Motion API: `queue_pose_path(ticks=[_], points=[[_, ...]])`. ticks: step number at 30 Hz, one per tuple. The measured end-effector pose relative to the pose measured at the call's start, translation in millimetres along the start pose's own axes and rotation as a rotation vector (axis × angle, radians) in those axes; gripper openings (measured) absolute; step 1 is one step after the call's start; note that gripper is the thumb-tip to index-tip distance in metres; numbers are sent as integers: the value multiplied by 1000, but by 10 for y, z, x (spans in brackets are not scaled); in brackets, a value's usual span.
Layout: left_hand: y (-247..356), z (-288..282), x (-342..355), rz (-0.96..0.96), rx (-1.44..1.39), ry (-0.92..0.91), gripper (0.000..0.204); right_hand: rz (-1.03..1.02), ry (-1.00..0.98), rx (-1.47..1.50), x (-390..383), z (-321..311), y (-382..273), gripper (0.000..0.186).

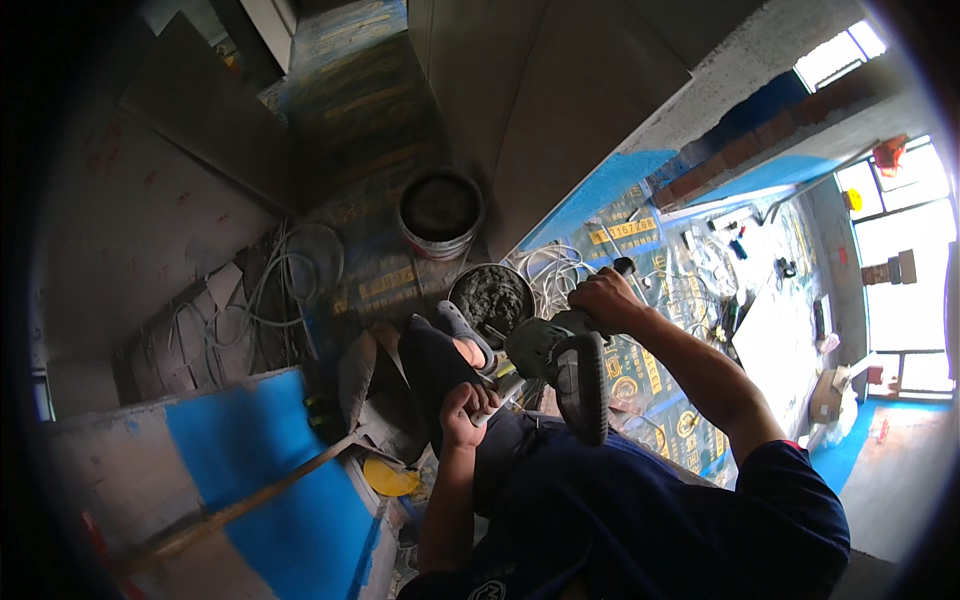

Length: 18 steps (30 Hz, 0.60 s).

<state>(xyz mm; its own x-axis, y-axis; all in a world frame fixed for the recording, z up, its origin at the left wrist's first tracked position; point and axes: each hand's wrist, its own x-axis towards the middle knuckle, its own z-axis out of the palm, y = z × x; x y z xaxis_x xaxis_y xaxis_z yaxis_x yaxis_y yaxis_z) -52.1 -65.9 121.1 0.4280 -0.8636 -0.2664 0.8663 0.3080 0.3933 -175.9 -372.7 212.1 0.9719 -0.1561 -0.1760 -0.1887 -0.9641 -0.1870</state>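
Observation:
I hold a power mixer (pixel 545 345) with a greenish-grey body and a thick black ribbed loop (pixel 590 395). My left hand (pixel 466 413) is closed around its pale side handle (pixel 500 398). My right hand (pixel 605 302) wraps the grip on the other side, near a black knob-like end. Below the mixer stands a bucket (pixel 534 300) of lumpy grey mortar (pixel 488 297). The mixer's lower end reaches toward the mortar; its paddle cannot be made out. My foot in a grey clog (pixel 465 330) is beside the bucket.
A second bucket (pixel 440 250), dark inside, stands just beyond. Pale cable coils (pixel 555 275) lie right of the buckets, with more hose (pixel 285 275) at left. A shovel (pixel 385 430) with a wooden handle leans at lower left, near a blue-and-grey low wall (pixel 270 480). Printed sheeting (pixel 640 370) covers the floor.

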Motion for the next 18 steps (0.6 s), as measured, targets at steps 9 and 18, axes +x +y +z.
queue_pose_path(ticks=[9,18], points=[[-37,22,-74,97,-29,157,30,-97,-81,-83,405,-127,-30,15],[-144,5,-150,212,-7,220,25,-171,-96,-157,559,-165,-76,13]])
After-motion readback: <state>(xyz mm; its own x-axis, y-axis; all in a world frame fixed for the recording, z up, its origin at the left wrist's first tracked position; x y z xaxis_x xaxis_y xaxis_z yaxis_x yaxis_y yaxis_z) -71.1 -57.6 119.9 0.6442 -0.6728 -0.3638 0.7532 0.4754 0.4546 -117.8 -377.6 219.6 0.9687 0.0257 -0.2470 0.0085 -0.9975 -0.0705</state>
